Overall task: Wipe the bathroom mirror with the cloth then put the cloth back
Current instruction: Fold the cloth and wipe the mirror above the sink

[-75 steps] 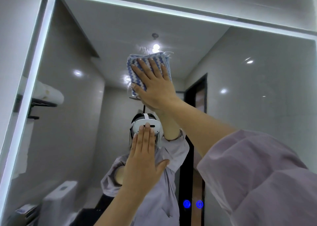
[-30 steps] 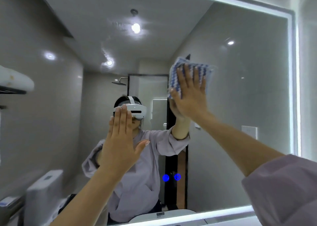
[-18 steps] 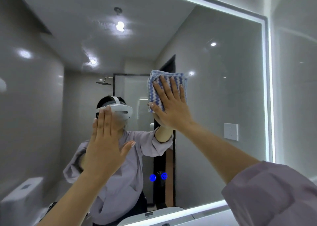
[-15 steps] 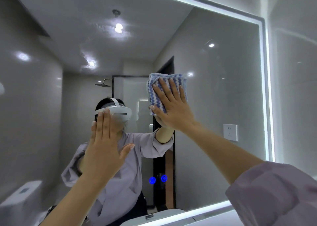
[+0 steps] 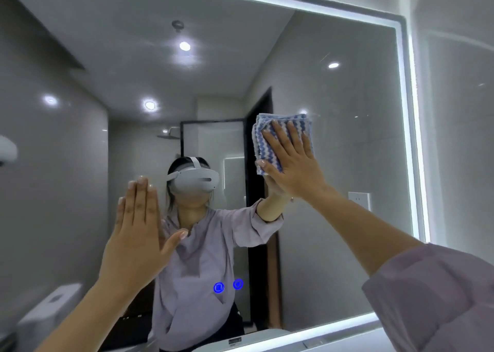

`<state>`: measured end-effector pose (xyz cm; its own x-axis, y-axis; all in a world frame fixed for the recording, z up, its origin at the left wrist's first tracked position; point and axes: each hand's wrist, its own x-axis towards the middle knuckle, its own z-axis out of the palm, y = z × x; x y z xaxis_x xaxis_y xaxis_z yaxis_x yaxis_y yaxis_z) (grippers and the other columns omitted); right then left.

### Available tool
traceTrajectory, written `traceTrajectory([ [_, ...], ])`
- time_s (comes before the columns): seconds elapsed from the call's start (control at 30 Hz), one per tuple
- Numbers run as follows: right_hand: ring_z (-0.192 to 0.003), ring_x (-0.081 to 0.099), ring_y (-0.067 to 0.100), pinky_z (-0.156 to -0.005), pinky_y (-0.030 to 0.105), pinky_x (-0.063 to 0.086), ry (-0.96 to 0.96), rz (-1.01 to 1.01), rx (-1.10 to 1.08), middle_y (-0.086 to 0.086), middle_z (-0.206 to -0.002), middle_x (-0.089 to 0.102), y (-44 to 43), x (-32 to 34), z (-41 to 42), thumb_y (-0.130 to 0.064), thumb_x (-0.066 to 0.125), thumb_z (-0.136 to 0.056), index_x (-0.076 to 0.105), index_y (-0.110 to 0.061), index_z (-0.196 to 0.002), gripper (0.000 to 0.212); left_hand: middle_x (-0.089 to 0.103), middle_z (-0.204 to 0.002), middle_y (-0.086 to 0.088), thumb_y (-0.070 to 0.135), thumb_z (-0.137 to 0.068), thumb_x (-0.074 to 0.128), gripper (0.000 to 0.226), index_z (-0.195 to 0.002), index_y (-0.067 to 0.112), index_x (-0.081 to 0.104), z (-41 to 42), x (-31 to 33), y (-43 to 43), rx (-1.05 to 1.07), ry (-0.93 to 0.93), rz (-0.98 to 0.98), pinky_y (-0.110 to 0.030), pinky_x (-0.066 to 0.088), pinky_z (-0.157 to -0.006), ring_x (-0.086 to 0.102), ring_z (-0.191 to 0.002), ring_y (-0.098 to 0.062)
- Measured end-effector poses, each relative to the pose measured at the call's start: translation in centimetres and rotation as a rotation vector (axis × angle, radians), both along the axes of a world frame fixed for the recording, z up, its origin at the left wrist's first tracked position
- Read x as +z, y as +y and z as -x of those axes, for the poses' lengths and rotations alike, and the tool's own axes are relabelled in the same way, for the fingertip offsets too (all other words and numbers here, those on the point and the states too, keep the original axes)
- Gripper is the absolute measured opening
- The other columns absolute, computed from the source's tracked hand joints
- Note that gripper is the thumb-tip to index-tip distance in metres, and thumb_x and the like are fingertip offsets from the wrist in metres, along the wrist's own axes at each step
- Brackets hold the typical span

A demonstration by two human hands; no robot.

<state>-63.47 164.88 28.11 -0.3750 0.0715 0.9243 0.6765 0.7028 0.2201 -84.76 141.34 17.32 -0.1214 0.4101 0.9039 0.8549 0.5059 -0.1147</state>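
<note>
A large wall mirror with a lit white border fills the view. A folded blue-and-white zigzag cloth lies flat against the glass right of centre. My right hand presses it to the mirror with straight, spread fingers. My left hand is raised lower left, palm toward the glass, fingers straight and together, holding nothing; whether it touches the mirror I cannot tell. The mirror shows the reflection of a person in a lilac shirt and white headset.
Two blue lit touch buttons glow on the lower mirror. The lit right edge meets a grey tiled wall. A white basin rim shows at the bottom. A toilet and a wall socket appear as reflections.
My right hand has carried the cloth from the upper middle of the mirror rightward and down, then slightly right again. My left hand stays raised and flat.
</note>
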Motion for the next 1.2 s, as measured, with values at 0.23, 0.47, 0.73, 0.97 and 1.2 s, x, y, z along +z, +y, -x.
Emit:
traceTrajectory([
  [0.23, -0.148, -0.009, 0.021, -0.120, 0.043, -0.008, 0.039, 0.013, 0.031, -0.004, -0.161, -0.003, 5.3, -0.2, -5.2, -0.063, 0.015, -0.093, -0.001, -0.031, -0.151, 0.069, 0.008, -0.153, -0.031, 0.073, -0.082, 0.005, 0.106, -0.141, -0.016, 0.009, -0.3, 0.5, 0.3, 0.160, -0.071, 0.089, -0.053, 0.014, -0.116, 0.002, -0.144, -0.039],
  [0.47, -0.148, -0.008, 0.020, -0.118, 0.041, -0.012, 0.011, -0.013, 0.077, -0.005, -0.161, -0.001, 8.2, -0.1, -7.9, -0.063, 0.018, -0.093, 0.004, -0.030, -0.153, 0.070, 0.012, -0.155, -0.024, 0.088, -0.064, 0.002, 0.126, -0.144, -0.009, 0.015, -5.6, 1.5, 0.2, 0.172, -0.193, 0.000, -0.046, 0.010, -0.118, 0.007, -0.145, -0.033],
  [0.73, -0.144, -0.025, 0.017, -0.116, 0.042, -0.019, -0.032, -0.004, 0.144, -0.008, -0.156, -0.021, 8.7, 0.0, -8.3, -0.065, 0.011, -0.092, -0.017, -0.034, -0.148, 0.070, 0.002, -0.157, -0.017, 0.087, -0.065, -0.009, 0.122, -0.147, -0.002, 0.004, -12.7, 2.5, 2.9, 0.199, -0.157, 0.045, -0.038, 0.002, -0.116, -0.005, -0.145, -0.025],
  [0.97, -0.143, -0.028, 0.018, -0.117, 0.044, -0.017, -0.058, 0.024, 0.186, -0.007, -0.157, -0.023, 8.7, 0.1, -8.3, -0.064, 0.012, -0.093, -0.022, -0.034, -0.146, 0.069, -0.018, -0.155, -0.010, 0.084, -0.062, -0.019, 0.114, -0.143, 0.005, -0.017, -14.7, 4.4, 5.6, 0.220, -0.099, 0.113, -0.031, -0.012, -0.115, -0.023, -0.141, -0.019],
  [1.2, -0.143, -0.029, 0.017, -0.116, 0.043, -0.019, -0.068, 0.045, 0.177, -0.007, -0.158, -0.022, 8.2, 0.1, -8.4, -0.062, 0.019, -0.095, -0.023, -0.034, -0.144, 0.070, -0.023, -0.154, -0.010, 0.083, -0.066, -0.011, 0.110, -0.144, 0.004, -0.019, -15.3, 5.0, 9.1, 0.134, -0.089, 0.105, -0.033, -0.009, -0.116, -0.022, -0.142, -0.021],
])
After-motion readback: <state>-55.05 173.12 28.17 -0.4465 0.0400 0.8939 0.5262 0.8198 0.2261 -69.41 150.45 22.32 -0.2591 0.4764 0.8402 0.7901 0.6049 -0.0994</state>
